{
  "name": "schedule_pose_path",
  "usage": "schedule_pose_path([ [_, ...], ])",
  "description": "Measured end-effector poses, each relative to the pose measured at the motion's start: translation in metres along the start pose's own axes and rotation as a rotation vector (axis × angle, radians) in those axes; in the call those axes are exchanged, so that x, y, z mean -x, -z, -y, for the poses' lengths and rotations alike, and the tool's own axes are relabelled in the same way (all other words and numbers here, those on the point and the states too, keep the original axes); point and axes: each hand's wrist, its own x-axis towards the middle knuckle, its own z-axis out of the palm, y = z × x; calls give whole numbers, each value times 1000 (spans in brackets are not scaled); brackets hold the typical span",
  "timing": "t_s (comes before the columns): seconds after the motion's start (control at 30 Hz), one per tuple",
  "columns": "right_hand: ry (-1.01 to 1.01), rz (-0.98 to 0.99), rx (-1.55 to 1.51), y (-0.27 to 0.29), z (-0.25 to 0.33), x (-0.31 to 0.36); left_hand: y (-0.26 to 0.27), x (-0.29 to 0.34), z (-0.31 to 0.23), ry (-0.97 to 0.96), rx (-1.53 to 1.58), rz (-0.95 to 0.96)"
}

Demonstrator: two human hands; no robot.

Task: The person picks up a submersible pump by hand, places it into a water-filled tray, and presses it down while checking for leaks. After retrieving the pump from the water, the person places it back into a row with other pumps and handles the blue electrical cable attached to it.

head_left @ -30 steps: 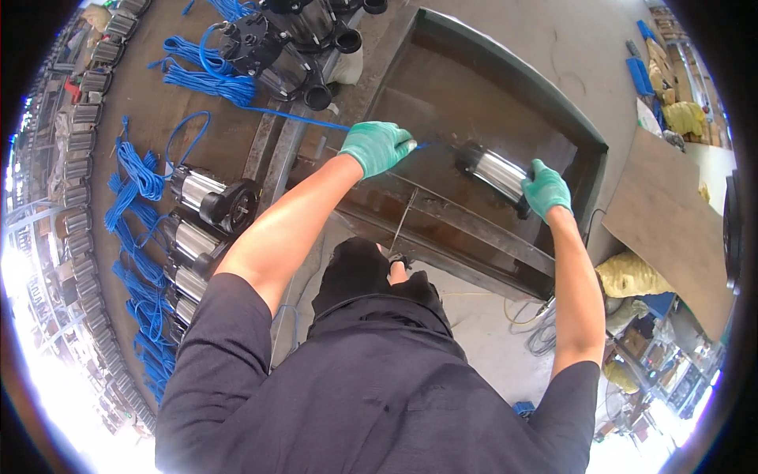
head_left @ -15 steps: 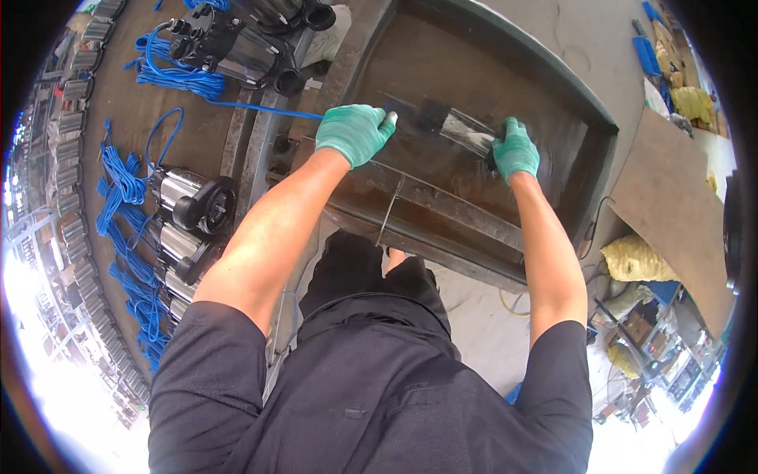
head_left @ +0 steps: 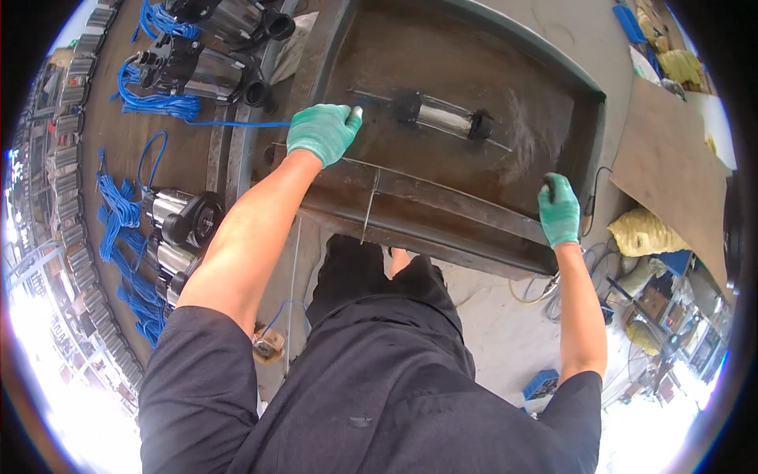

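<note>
My left hand (head_left: 322, 133), in a green glove, is closed around a blue cable (head_left: 237, 124) above the left part of a dark metal tank (head_left: 588, 142). The cable runs leftward from my fist toward the pumps. Inside the tank lies a cylindrical pump (head_left: 444, 117) with a silvery body and black ends, apparently in murky water. Neither hand touches it. My right hand (head_left: 560, 212), gloved in green with a darkened fingertip, is over the tank's near right corner with its fingers curled. Whatever is inside those fingers, if anything, is hidden.
Left of the tank, a brown surface bears several pumps (head_left: 201, 73) with coiled blue cables (head_left: 118, 201). A flat bar (head_left: 442, 193) spans the tank's near side. To the right are a brown board (head_left: 671, 174), a yellow sack (head_left: 643, 231) and a blue crate (head_left: 541, 385) on the floor.
My right hand has let go of the pump's right end and moved right, toward the near corner. The left hand still holds the cable. The view has shifted slightly.
</note>
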Motion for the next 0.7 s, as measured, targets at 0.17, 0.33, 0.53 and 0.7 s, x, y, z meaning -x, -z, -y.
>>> schedule_pose_path([
  [0.17,-163,-33,-75,10,-54,25,1,0,-4,5,-15,-1],
  [0.33,-408,-58,-74,-8,-60,22,0,-1,-4,32,-42,-2],
  [0.53,-488,-64,50,-8,-56,20,-3,-2,-5,46,-65,-2],
  [0.7,-531,-10,34,-6,-53,19,-6,-1,-4,44,-77,-35],
])
